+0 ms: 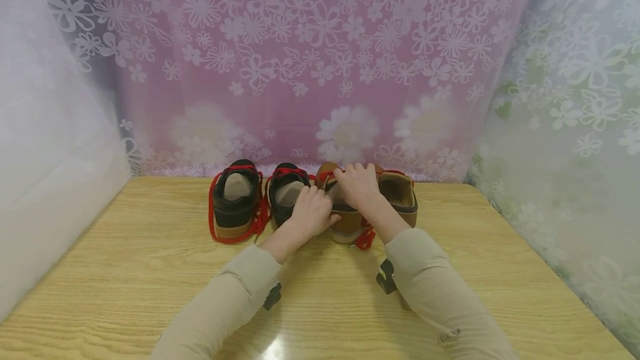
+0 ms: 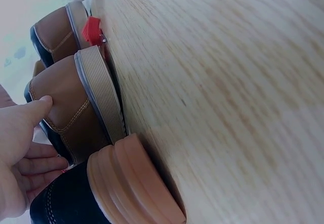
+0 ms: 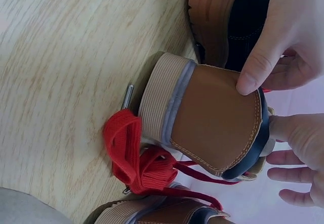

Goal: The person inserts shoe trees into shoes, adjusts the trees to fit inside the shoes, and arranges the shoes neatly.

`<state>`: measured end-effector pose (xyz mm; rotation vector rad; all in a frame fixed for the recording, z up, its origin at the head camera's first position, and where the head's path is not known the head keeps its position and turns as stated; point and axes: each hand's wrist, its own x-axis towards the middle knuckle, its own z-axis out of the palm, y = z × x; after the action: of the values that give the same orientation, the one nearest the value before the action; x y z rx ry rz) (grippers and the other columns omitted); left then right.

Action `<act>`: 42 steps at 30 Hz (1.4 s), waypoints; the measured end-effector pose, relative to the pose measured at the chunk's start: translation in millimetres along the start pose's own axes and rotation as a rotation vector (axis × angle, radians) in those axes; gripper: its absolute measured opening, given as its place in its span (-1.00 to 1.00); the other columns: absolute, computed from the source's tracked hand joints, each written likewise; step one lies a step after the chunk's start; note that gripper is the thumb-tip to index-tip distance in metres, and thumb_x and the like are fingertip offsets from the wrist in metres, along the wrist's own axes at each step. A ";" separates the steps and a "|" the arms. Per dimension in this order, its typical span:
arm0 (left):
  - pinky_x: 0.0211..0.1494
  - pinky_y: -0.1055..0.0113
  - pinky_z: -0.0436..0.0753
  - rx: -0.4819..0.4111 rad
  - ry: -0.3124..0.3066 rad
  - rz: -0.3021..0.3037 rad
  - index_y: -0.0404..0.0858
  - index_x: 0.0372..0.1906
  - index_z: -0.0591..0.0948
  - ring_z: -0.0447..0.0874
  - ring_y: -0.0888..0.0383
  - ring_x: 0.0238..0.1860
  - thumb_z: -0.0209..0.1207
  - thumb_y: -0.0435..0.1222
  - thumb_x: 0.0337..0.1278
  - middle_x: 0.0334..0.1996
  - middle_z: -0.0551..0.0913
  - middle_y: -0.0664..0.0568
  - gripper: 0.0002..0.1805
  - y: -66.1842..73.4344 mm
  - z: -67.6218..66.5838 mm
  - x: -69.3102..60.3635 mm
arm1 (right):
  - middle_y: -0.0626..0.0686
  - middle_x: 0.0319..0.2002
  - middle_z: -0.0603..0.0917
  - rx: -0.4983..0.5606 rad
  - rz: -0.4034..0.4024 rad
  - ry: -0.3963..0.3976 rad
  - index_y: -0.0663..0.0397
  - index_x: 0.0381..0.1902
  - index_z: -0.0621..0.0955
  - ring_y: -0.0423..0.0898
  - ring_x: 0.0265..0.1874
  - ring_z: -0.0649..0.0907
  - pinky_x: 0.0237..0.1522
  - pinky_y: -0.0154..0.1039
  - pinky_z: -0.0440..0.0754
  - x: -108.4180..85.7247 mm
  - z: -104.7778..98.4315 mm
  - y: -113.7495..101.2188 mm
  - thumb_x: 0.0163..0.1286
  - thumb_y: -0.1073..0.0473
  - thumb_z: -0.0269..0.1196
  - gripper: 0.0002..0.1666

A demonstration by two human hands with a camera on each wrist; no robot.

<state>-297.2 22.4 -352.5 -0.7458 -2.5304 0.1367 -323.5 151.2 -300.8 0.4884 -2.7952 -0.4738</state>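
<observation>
Two black shoes and two brown shoes with red laces stand in a row, heels toward me. My left hand holds the left brown shoe; its thumb presses the outside of the heel, with the fingers along the side facing the black shoe. My right hand reaches over the same shoe's opening. In the right wrist view its thumb lies at the collar and its fingers are extended and spread. The shoe's inside is partly hidden by my hands. Beside it stands the right brown shoe.
The far-left black shoe has a long red lace looped around it. A bundle of red lace with metal tips lies on the wooden table between the brown shoes. A pink flowered curtain hangs behind, pale curtains at both sides.
</observation>
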 end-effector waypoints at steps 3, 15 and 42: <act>-0.27 0.26 0.37 0.002 0.002 -0.004 -0.18 -0.56 0.61 0.50 0.07 -0.36 0.21 0.19 -0.04 -0.45 0.61 0.02 -0.51 -0.1 0.2 0.2 | 0.15 -0.16 0.58 0.004 0.008 -0.012 0.02 0.01 0.53 0.13 -0.13 0.54 -0.11 0.12 0.38 0.9 0.2 -1.0 0.27 0.06 0.22 -0.64; -0.28 0.27 0.36 0.000 0.002 0.000 -0.18 -0.59 0.60 0.49 0.07 -0.38 0.21 0.19 -0.05 -0.48 0.60 0.03 -0.51 -0.1 1.2 -1.1 | 0.18 -0.21 0.57 -0.001 0.027 0.005 0.10 -0.05 0.52 0.13 -0.17 0.54 -0.15 0.11 0.41 2.2 6.9 -6.5 0.22 0.05 0.26 -0.62; -0.26 0.27 0.33 -0.031 -0.019 -0.010 -0.18 -0.64 0.56 0.48 0.06 -0.36 0.22 0.17 -0.04 -0.45 0.61 0.02 -0.50 -0.5 -1.5 -1.2 | 0.18 -0.25 0.53 -0.008 0.068 0.035 0.18 -0.13 0.50 0.13 -0.17 0.53 -0.18 0.07 0.43 6.3 13.7 -10.1 0.29 0.14 0.17 -0.74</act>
<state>-295.9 21.3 -351.6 -0.7467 -2.5596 0.1020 -330.6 143.6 -315.6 0.3945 -2.7657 -0.4574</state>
